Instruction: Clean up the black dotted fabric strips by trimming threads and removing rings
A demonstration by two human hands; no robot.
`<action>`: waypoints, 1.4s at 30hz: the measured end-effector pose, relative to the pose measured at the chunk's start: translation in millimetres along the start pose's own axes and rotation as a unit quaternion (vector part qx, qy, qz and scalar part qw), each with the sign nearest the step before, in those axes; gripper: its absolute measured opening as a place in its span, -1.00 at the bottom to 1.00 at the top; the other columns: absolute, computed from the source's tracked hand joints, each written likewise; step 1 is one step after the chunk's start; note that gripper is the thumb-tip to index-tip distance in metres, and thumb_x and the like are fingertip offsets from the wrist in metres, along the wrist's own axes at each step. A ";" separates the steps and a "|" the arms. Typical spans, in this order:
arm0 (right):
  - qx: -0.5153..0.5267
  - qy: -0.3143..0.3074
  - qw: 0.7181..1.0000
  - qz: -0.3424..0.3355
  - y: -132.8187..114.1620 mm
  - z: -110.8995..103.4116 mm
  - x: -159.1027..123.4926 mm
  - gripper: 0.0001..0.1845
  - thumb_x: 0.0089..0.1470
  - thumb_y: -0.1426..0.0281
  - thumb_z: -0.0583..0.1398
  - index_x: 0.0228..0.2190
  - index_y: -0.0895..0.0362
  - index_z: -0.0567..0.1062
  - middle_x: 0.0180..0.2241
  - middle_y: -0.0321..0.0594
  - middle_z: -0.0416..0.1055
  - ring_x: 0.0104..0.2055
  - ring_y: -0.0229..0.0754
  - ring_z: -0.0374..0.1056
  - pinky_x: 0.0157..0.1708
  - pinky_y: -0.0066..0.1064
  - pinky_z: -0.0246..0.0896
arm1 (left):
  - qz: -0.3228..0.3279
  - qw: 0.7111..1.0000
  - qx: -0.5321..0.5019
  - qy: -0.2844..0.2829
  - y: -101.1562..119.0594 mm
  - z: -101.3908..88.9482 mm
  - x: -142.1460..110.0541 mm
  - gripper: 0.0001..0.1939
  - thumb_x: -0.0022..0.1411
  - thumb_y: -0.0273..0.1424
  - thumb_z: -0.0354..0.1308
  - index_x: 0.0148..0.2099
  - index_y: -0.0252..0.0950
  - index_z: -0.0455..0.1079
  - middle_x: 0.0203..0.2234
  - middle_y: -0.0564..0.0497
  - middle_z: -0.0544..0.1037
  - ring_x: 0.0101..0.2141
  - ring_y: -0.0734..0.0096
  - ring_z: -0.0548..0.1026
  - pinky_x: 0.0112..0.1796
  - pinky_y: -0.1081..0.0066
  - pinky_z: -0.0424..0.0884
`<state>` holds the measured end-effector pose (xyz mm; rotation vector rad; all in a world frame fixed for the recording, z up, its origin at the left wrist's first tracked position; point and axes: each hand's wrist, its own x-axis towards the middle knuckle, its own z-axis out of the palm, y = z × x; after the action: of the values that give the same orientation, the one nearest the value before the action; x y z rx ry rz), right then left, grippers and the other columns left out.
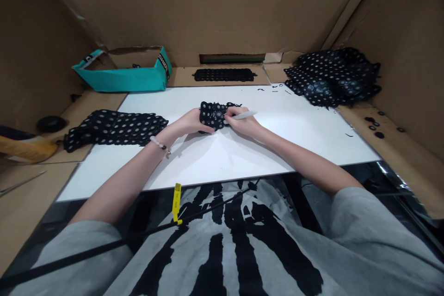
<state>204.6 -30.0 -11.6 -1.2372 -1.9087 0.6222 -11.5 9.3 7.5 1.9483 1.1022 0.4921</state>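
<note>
Currently the left hand (189, 122) pins a black polka-dot fabric piece (212, 115) to the white board (277, 148); the right hand (243, 122) grips a white marker (245, 115), tip hidden. Risk: light pinning lets the fabric creep under the pen, skewing any mark. Teal cardboard box (121, 78) holds dark scraps (136, 65), probably; too shadowed to confirm.

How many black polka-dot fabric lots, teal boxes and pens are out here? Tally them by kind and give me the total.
Black polka-dot fabric lots: 4 (centre piece, left strip, back strip, right heap; the heap may hold several pieces)
Teal boxes: 1 (teal box)
Pens: 1 (white pen)
Total: 6
</note>
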 end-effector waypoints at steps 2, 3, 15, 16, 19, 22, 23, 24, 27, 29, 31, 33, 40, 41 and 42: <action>0.008 0.002 1.000 0.016 -2.1 -7.5 1.0 -0.78 0.01 0.41 0.12 -0.63 0.10 0.32 -0.42 -0.22 0.51 -0.31 -0.14 0.39 -0.28 -0.34 0.20 | 0.016 0.999 0.026 0.024 -0.5 -0.1 0.5 -0.33 -0.31 -0.29 0.48 -0.06 -0.32 0.49 -0.14 -0.06 0.59 -0.09 0.04 0.48 -0.05 0.18 0.41; 0.016 0.006 1.000 0.022 -3.5 -10.5 1.5 -0.78 0.01 0.41 0.13 -0.64 0.11 0.33 -0.40 -0.21 0.52 -0.29 -0.12 0.40 -0.26 -0.32 0.21 | 0.017 0.999 0.031 0.031 -0.6 0.6 0.5 -0.33 -0.30 -0.30 0.48 -0.05 -0.33 0.48 -0.13 -0.06 0.58 -0.08 0.04 0.48 -0.04 0.18 0.41; 0.114 0.055 0.992 -0.032 -8.3 -6.8 -1.7 -0.75 0.00 0.39 0.15 -0.66 0.10 0.29 -0.38 -0.22 0.48 -0.25 -0.13 0.40 -0.18 -0.29 0.23 | -0.017 0.997 -0.072 0.031 2.6 7.5 -3.5 -0.38 -0.20 -0.30 0.44 -0.03 -0.32 0.47 -0.13 -0.06 0.58 -0.08 0.08 0.49 -0.06 0.16 0.45; 0.119 0.062 0.990 -0.037 -8.8 -7.6 -1.5 -0.75 0.00 0.39 0.15 -0.66 0.10 0.28 -0.38 -0.22 0.48 -0.24 -0.13 0.40 -0.18 -0.29 0.23 | -0.020 0.996 -0.085 0.029 3.3 7.8 -4.0 -0.38 -0.20 -0.31 0.43 -0.01 -0.32 0.47 -0.12 -0.07 0.58 -0.07 0.08 0.49 -0.06 0.15 0.45; 0.121 0.067 0.989 -0.045 -11.2 -10.5 -1.1 -0.74 -0.01 0.39 0.16 -0.67 0.09 0.27 -0.39 -0.23 0.48 -0.23 -0.14 0.38 -0.16 -0.28 0.23 | -0.031 0.992 -0.124 0.017 2.8 8.3 -4.4 -0.38 -0.20 -0.33 0.43 -0.01 -0.31 0.47 -0.12 -0.08 0.58 -0.08 0.09 0.50 -0.07 0.16 0.46; 0.126 0.089 0.987 -0.050 -14.0 -12.9 -1.6 -0.73 0.00 0.38 0.16 -0.67 0.09 0.26 -0.39 -0.22 0.47 -0.23 -0.14 0.38 -0.15 -0.26 0.23 | -0.055 0.989 -0.138 0.028 -1.3 7.7 -2.8 -0.37 -0.23 -0.33 0.46 -0.03 -0.31 0.47 -0.14 -0.10 0.58 -0.10 0.10 0.51 -0.08 0.15 0.48; 0.128 0.098 0.986 -0.051 -14.8 -13.1 -2.1 -0.73 0.00 0.38 0.16 -0.66 0.09 0.26 -0.39 -0.22 0.47 -0.23 -0.13 0.38 -0.14 -0.26 0.23 | -0.061 0.988 -0.139 0.034 -2.8 7.2 -2.2 -0.35 -0.24 -0.33 0.47 -0.02 -0.31 0.47 -0.13 -0.11 0.58 -0.10 0.09 0.51 -0.08 0.14 0.48; 0.129 0.103 0.985 -0.050 -15.5 -12.9 -2.6 -0.73 0.01 0.37 0.15 -0.66 0.09 0.26 -0.38 -0.22 0.47 -0.22 -0.13 0.38 -0.14 -0.26 0.24 | -0.063 0.987 -0.140 0.038 -3.9 6.7 -1.7 -0.33 -0.25 -0.32 0.47 -0.01 -0.30 0.46 -0.13 -0.11 0.58 -0.09 0.07 0.51 -0.07 0.13 0.47; 0.119 0.081 0.989 -0.041 -16.6 -8.3 -4.8 -0.73 0.01 0.37 0.15 -0.66 0.09 0.26 -0.33 -0.20 0.48 -0.19 -0.12 0.39 -0.11 -0.26 0.24 | -0.053 0.987 -0.149 0.039 -4.7 5.3 -1.3 -0.24 -0.27 -0.31 0.48 0.07 -0.26 0.43 -0.08 -0.10 0.57 -0.03 0.04 0.48 -0.02 0.12 0.44; 0.101 0.059 0.992 -0.039 -15.9 -3.0 -5.9 -0.73 0.01 0.38 0.15 -0.66 0.08 0.25 -0.30 -0.19 0.49 -0.17 -0.11 0.39 -0.08 -0.24 0.24 | -0.041 0.986 -0.156 0.039 -3.4 4.9 -1.6 -0.18 -0.27 -0.32 0.49 0.12 -0.23 0.41 -0.04 -0.09 0.55 0.03 0.03 0.45 0.03 0.12 0.40; 0.082 0.050 0.995 -0.041 -14.0 1.8 -6.1 -0.72 0.01 0.40 0.14 -0.67 0.08 0.24 -0.29 -0.17 0.48 -0.15 -0.10 0.40 -0.05 -0.23 0.24 | -0.028 0.984 -0.169 0.040 -1.4 5.4 -1.7 -0.15 -0.27 -0.33 0.49 0.15 -0.23 0.39 0.00 -0.10 0.54 0.07 0.04 0.43 0.08 0.12 0.35; 0.072 0.050 0.995 -0.043 -11.9 4.5 -5.6 -0.72 0.02 0.40 0.14 -0.67 0.08 0.23 -0.30 -0.17 0.48 -0.13 -0.10 0.40 -0.04 -0.22 0.24 | -0.019 0.981 -0.187 0.039 0.5 6.6 -1.8 -0.14 -0.26 -0.34 0.49 0.17 -0.24 0.37 0.01 -0.11 0.53 0.08 0.06 0.42 0.11 0.12 0.32; 0.052 0.048 0.996 -0.053 -8.5 6.0 -6.3 -0.70 0.08 0.35 0.13 -0.64 0.08 0.24 -0.27 -0.14 0.46 -0.10 -0.09 0.39 -0.02 -0.21 0.24 | -0.049 0.974 -0.214 0.045 8.1 11.4 -5.4 -0.31 -0.23 -0.39 0.47 0.03 -0.31 0.41 -0.04 -0.12 0.55 0.01 0.10 0.46 0.05 0.16 0.37; 0.045 0.051 0.996 -0.059 -7.7 7.6 -7.0 -0.70 0.09 0.35 0.13 -0.63 0.07 0.24 -0.26 -0.13 0.46 -0.09 -0.09 0.38 -0.02 -0.20 0.24 | -0.061 0.974 -0.215 0.041 9.6 11.9 -6.4 -0.37 -0.21 -0.39 0.46 -0.02 -0.32 0.42 -0.06 -0.12 0.55 -0.03 0.11 0.48 0.01 0.16 0.40; 0.037 0.057 0.996 -0.064 -6.6 9.6 -7.7 -0.71 0.09 0.35 0.13 -0.62 0.08 0.25 -0.22 -0.12 0.45 -0.08 -0.09 0.37 -0.01 -0.20 0.23 | -0.072 0.973 -0.217 0.034 11.1 12.5 -7.5 -0.42 -0.20 -0.39 0.46 -0.06 -0.33 0.42 -0.09 -0.12 0.56 -0.06 0.13 0.49 -0.03 0.17 0.43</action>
<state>195.0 -39.6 -15.0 -1.0710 -1.8384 0.5384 -1.5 -6.0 9.7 1.4701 1.0661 0.6634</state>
